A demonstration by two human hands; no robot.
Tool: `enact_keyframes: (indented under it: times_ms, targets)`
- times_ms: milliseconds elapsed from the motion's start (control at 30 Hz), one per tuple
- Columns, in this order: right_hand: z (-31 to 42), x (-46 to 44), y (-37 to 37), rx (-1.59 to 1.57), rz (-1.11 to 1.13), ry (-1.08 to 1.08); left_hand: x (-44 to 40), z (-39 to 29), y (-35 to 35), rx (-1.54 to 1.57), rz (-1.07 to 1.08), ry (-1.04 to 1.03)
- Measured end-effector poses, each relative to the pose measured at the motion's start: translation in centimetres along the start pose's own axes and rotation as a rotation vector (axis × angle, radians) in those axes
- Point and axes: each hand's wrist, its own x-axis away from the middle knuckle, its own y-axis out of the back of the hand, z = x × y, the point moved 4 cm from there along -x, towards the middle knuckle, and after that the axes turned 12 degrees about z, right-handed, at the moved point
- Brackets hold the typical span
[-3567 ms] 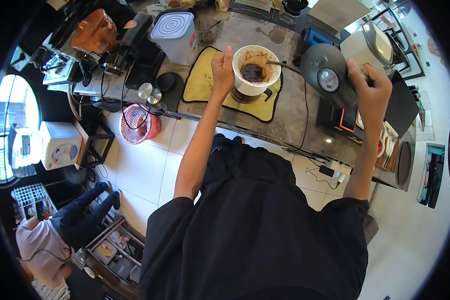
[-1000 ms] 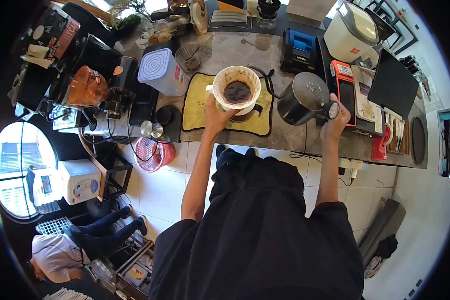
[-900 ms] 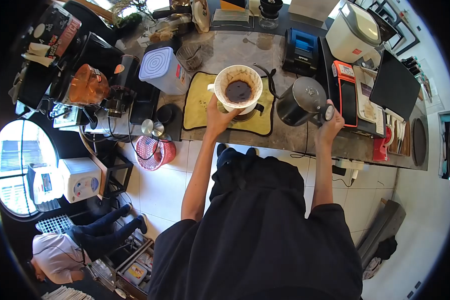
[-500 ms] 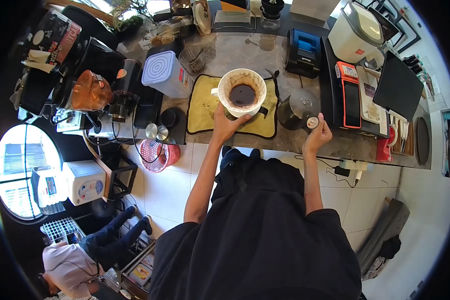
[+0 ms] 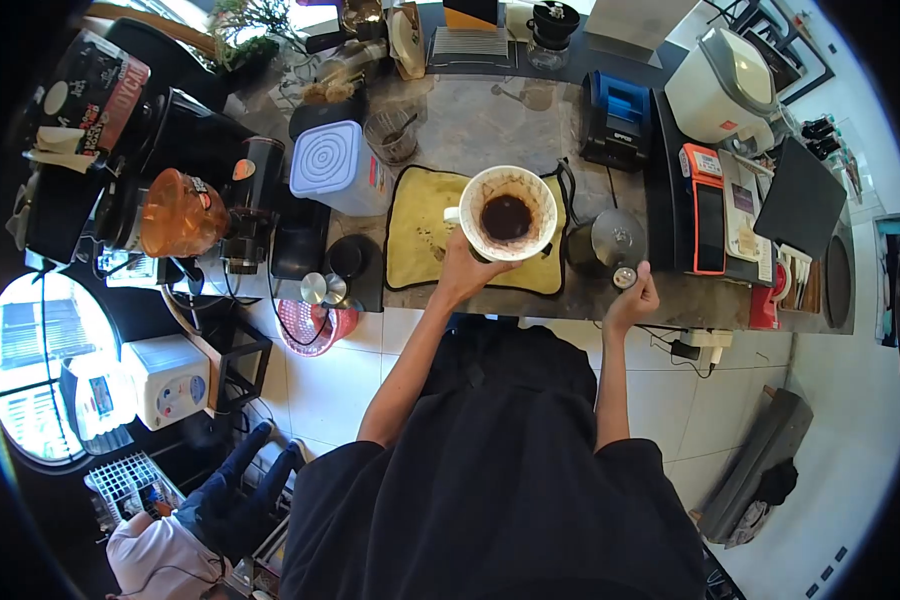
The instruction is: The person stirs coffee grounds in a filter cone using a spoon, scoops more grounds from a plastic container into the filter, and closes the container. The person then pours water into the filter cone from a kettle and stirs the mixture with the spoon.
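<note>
My left hand (image 5: 469,268) is closed around the near side of a white coffee dripper (image 5: 453,214). A stained paper filter (image 5: 536,207) lines it, with dark wet coffee (image 5: 506,217) at the bottom. Below lies a yellow-green cloth (image 5: 422,222) with a dark border; whatever sits directly under the dripper is mostly hidden. On the right, my right hand (image 5: 634,302) is wrapped at the handle of a metal kettle (image 5: 618,237), whose round handle end shows by my fingers. The kettle stands upright beside the cloth, lid on.
A lidded plastic tub (image 5: 327,160) and a glass (image 5: 391,136) stand left of the cloth, near a coffee grinder (image 5: 182,213). To the right are a printer (image 5: 616,118) and a card terminal (image 5: 707,208). Another person (image 5: 160,550) is at lower left.
The liquid in the filter has sunk, and its surface looks smaller and darker. The whole view has shifted slightly; both hands keep their holds.
</note>
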Motion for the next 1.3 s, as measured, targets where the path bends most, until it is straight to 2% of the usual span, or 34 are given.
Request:
enact_keyframes:
  times_ms: [67,133,200,233,300,367,400,467,533,567,633,700,733,833,900,1000,1133,1200,1300]
  targets:
    - [0.3,0.0,0.4,0.045,0.069,0.005,0.1,-0.5,0.1,0.033,-0.014,-0.015]
    - [3.7,-0.4,0.5,0.301,-0.183,0.299,-0.3,-0.9,0.4,0.051,-0.013,-0.01]
    - [7.9,-1.8,0.0,0.282,-0.211,0.38,-0.3,-0.2,0.9,0.017,-0.004,-0.025]
    - [11.0,-2.8,-1.7,0.199,-0.153,0.38,-0.3,-0.4,1.1,0.013,0.024,-0.016]
    - [17.1,-4.5,-7.7,0.215,0.156,0.267,0.1,0.6,0.9,-0.011,0.076,0.039]
    - [19.7,-5.8,-15.1,0.419,0.515,0.255,0.3,1.7,0.8,-0.028,0.095,0.05]
    - [20.0,-5.9,-19.1,0.392,0.731,0.215,0.3,2.0,0.7,-0.052,0.11,0.063]
    - [18.6,-5.5,-26.4,0.544,1.087,0.156,0.6,1.2,0.8,-0.075,0.111,0.074]
    - [14.4,-5.5,-32.7,0.737,1.271,0.176,0.5,0.0,1.2,-0.17,0.054,0.049]
    - [12.3,-5.4,-35.1,0.824,1.224,0.256,0.2,1.3,0.9,-0.169,0.06,-0.037]
    - [10.0,-5.7,-38.9,0.916,1.173,0.334,0.1,-0.2,1.4,-0.155,0.059,-0.034]
    - [7.5,-5.5,-41.4,1.134,1.406,0.052,0.1,-1.0,1.7,-0.144,0.054,-0.03]
    - [6.8,-5.4,-42.1,1.139,1.406,0.05,0.1,-1.1,1.7,-0.138,0.036,-0.034]
    - [5.9,-5.1,-43.0,1.093,1.342,0.147,0.2,-1.0,1.6,-0.142,0.025,-0.053]
    - [6.3,-5.0,-43.4,0.944,1.273,0.225,0.2,-1.2,1.6,-0.159,0.028,-0.072]
    - [7.4,-4.8,-43.3,0.814,1.312,0.281,0.2,-1.5,1.8,-0.164,0.016,-0.075]
    - [8.4,-4.3,-43.2,0.637,1.37,0.262,0.1,-1.1,1.6,-0.159,0.013,-0.088]
    - [8.3,-4.7,-43.0,0.49,1.261,0.182,0.1,-1.0,1.6,-0.159,0.015,-0.093]
    - [7.8,-4.8,-42.7,0.499,1.228,0.236,0.2,-0.8,1.4,-0.174,0.035,-0.081]
